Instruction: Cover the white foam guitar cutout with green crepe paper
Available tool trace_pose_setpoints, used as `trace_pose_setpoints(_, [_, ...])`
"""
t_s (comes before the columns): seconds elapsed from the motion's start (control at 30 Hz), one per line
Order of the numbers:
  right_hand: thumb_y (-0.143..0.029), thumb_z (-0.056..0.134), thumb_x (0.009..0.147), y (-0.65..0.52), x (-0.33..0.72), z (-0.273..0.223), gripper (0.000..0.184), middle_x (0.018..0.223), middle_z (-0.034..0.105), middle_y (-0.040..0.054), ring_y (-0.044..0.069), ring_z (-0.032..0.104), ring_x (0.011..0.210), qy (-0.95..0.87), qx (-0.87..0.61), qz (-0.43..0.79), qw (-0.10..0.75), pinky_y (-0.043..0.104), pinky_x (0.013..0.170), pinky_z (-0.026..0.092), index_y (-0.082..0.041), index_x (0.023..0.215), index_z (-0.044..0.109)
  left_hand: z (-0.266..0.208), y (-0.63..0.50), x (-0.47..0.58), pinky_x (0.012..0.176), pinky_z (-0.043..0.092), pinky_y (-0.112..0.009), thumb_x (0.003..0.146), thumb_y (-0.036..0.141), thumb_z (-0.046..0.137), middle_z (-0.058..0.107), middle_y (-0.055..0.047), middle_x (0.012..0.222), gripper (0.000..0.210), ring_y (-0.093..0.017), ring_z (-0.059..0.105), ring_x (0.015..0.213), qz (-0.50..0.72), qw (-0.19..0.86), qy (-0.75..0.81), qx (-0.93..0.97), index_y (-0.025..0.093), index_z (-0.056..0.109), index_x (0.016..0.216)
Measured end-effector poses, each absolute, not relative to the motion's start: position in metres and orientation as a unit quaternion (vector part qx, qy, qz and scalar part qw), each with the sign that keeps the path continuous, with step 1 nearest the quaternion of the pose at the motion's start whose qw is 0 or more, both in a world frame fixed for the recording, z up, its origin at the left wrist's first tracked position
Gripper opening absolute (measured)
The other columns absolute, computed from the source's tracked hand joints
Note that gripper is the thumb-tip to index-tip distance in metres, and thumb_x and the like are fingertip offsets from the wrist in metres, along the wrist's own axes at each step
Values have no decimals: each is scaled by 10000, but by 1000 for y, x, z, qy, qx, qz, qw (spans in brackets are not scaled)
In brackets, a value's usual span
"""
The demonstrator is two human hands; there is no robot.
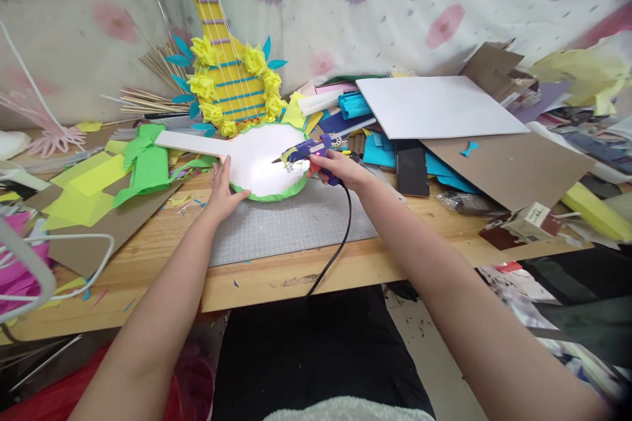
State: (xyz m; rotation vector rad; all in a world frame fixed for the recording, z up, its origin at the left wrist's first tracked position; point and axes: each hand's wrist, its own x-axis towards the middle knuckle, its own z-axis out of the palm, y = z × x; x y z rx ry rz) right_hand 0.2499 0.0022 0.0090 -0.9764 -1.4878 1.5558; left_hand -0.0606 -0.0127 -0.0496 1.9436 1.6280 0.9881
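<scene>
A white banjo-shaped board with green paper around its round edge lies on the grey cutting mat, its neck pointing left. My left hand rests at the board's left edge where neck meets body, thumb and fingers spread apart. In my right hand is a dark blue hot glue gun, my fingers wrapped around its handle. Its nozzle points left over the white face; I cannot tell whether it touches. A black cord runs down from the gun past the table edge.
Behind stands a yellow paper guitar with yellow flowers and blue leaves. Green crepe paper and yellow sheets lie left. A black phone, a white board and brown cardboard lie right. A white cable loops at left.
</scene>
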Motion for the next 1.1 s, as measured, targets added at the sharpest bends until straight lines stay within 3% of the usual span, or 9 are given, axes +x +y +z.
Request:
trace_pose_setpoints(0.13, [-594,730,624,-7,264,-17,487,683,663,-20,40,408,422,-497,-365,624,480,195,410,388,-191,813,531,-54,-10,-61,1177,38,-496,709,341,673,53,-56,1595,1008,-291,-9,1455,366,257,553,702,299,60,1507])
trace_pose_setpoints(0.23, [-601,747,583,-6,263,-25,502,676,653,-30,51,430,444,-471,-356,616,521,209,434,399,-206,821,548,-55,-10,-62,1178,55,-467,706,354,699,70,-88,1591,1036,-272,68,1456,393,287,532,692,271,49,1509])
trace_pose_setpoints(0.37, [-529,790,553,4,255,-33,474,698,650,-44,59,464,487,-443,-352,585,582,221,475,416,-226,857,589,-58,-7,-63,1177,67,-454,669,353,753,128,-109,1580,1062,-270,109,1452,432,316,512,672,257,107,1506])
trace_pose_setpoints(0.47, [-437,827,528,10,251,-40,451,768,673,-34,103,590,647,-435,-377,545,610,251,606,488,-236,870,613,-60,-5,-62,1180,83,-436,649,317,772,156,-99,1576,1056,-267,125,1449,447,322,512,659,263,152,1501])
trace_pose_setpoints(0.57, [-401,822,549,9,248,-44,410,902,705,-5,162,647,903,-441,-379,536,611,306,812,511,-240,880,642,-60,-4,-61,1180,98,-423,640,265,769,175,-96,1570,1048,-258,155,1444,455,328,512,651,257,169,1499])
trace_pose_setpoints(0.67, [-419,808,574,5,245,-45,390,972,717,9,179,645,979,-450,-368,553,598,340,913,496,-239,885,656,-59,-3,-59,1179,98,-409,632,233,761,208,-102,1559,1033,-247,177,1439,456,333,513,646,241,195,1496])
trace_pose_setpoints(1.1, [-423,817,557,4,246,-47,428,1001,723,30,213,636,1044,-448,-378,575,571,395,943,504,-235,901,646,-55,-5,-54,1164,154,-394,676,261,731,294,-152,1522,1023,-224,249,1417,461,291,509,666,207,133,1505])
